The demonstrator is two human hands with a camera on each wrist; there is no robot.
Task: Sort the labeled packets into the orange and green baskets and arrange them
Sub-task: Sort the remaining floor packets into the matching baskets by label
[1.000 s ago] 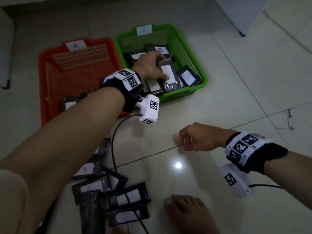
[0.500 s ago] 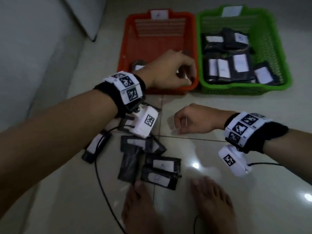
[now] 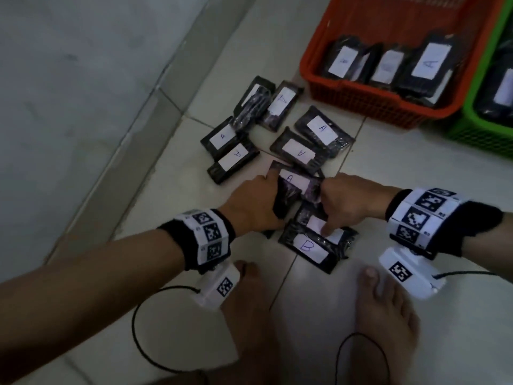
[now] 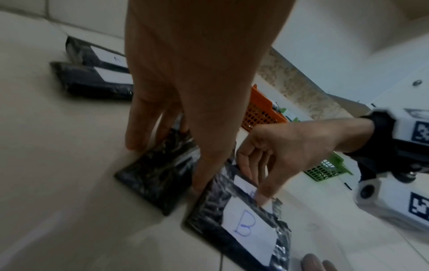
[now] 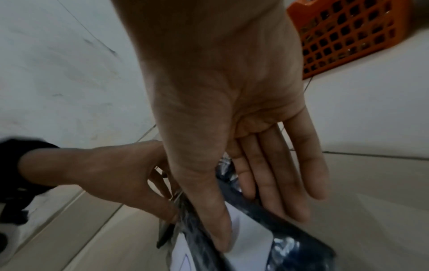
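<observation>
on the pale tiled floor (image 3: 177,315), just in front of the person's bare feet (image 3: 385,309), both hands work at the near end of a scatter of black plastic-wrapped packets with white paper labels.

left hand (image 3: 251,205): fingers and thumb curl round the edges of a black packet labelled "a" (image 3: 294,184); from the left wrist view the fingertips (image 4: 134,141) are down at the floor along the packet's side. gripping.

right hand (image 3: 344,201): thumb (image 5: 218,229) presses on the white label of a second black packet (image 3: 319,226), other fingers extended past its far edge. whether the packet is pinched or only pressed, cannot tell.

black packet labelled "b" (image 3: 308,247) lies flat on the floor, overlapping the second packet, nearest the feet.

beyond the hands, away from the feet: six more packets (image 3: 323,130) loose on the floor, those with readable labels marked "a".

further still from the feet: orange plastic mesh basket (image 3: 372,100) with three "a" packets (image 3: 429,61) standing in a row along its near wall. green plastic mesh basket (image 3: 480,134) touches its right side, mostly out of frame.
</observation>
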